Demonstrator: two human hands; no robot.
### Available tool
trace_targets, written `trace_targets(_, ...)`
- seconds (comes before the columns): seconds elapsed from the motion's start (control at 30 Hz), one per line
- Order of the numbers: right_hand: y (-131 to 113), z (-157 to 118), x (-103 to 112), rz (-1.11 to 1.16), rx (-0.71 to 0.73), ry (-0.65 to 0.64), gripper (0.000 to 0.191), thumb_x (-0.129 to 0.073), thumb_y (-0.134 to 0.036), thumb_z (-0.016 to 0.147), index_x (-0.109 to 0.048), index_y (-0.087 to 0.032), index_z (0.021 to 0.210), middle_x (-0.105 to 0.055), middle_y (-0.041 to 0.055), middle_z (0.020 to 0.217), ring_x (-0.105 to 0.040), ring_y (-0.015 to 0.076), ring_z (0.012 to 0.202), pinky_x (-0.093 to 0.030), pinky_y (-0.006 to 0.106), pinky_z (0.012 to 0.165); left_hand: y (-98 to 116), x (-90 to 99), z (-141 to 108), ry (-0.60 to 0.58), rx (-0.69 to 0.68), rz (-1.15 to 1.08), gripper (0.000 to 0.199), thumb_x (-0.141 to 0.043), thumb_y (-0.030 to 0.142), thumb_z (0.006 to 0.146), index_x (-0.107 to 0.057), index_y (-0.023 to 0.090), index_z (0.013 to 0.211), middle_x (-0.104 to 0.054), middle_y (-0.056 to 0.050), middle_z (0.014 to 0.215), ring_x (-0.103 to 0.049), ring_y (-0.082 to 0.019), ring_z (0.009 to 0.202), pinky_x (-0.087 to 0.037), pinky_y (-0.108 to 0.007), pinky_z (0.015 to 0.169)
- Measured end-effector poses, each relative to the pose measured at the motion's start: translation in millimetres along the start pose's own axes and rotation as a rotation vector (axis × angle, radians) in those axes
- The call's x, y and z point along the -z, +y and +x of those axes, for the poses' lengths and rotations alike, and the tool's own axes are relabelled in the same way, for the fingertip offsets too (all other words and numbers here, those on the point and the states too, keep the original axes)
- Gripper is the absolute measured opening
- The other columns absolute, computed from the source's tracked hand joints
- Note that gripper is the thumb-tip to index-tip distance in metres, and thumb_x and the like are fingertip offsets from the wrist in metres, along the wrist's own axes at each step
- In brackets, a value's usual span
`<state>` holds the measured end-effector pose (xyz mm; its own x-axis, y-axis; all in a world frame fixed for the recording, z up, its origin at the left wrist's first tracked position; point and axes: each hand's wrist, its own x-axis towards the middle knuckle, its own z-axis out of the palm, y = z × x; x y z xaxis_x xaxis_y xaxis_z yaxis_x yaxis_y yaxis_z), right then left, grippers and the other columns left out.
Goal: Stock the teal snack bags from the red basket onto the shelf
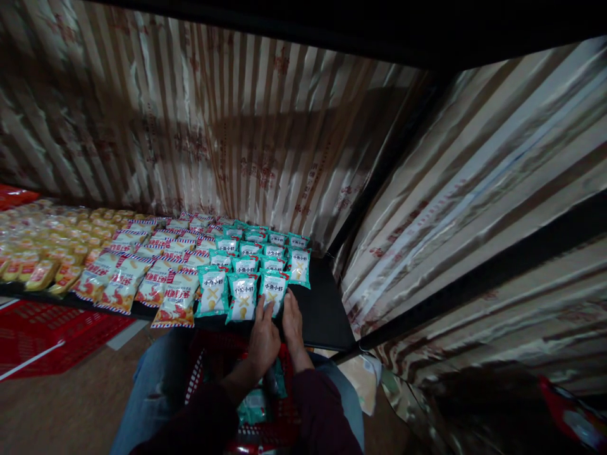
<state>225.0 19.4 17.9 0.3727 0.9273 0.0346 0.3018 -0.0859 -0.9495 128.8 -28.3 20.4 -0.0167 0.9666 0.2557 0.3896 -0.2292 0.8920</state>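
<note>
A teal-and-white snack bag [273,285] stands at the front of a row on the black shelf, gripped between my two hands. My left hand [265,338] has its bent fingers against the bag's lower left front. Along the bag's right edge, the fingers of my right hand [293,319] press from the side; its thumb is mostly hidden. Matching bags stand close around it, including one [244,297] just to the left and one [300,265] to the right. Below my wrists, a red basket [196,373] between my knees holds more teal bags [253,404].
White-and-red snack bags [176,297] with striped edges fill the shelf to the left, then yellow packs [42,272]. Bare black shelf [327,316] shows on the right. Pleated curtains [265,126] hang behind, beside a dark post [365,202]. A red basket [61,335] sits lower left.
</note>
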Motion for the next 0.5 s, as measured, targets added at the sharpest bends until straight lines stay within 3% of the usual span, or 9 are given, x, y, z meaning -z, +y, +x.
trace_targets(0.3, 12, 6, -7, -0.001, 0.039, -0.004, 0.063, -0.037, -0.062, 0.084, -0.064, -0.017, 0.118, -0.064, 0.012, 0.126, -0.057, 0.0241, 0.117, -0.04, 0.038, 0.104, 1, 1.4, 12, -0.044, 0.028, -0.001, 0.059, -0.038, 0.0, 0.074, -0.05, 0.011, 0.131, -0.034, -0.015, 0.152, -0.039, -0.024, 0.138, -0.036, -0.04, 0.114)
trace_targets(0.5, 5, 3, -5, -0.069, 0.041, -0.037, 0.061, -0.038, -0.061, 0.084, -0.064, -0.018, 0.118, -0.063, 0.012, 0.126, -0.055, 0.0249, 0.119, -0.037, 0.039, 0.106, 9, 4.4, 12, -0.052, 0.039, 0.034, 0.057, -0.038, -0.001, 0.075, -0.053, 0.011, 0.129, -0.036, -0.015, 0.151, -0.032, -0.025, 0.142, -0.031, -0.04, 0.117)
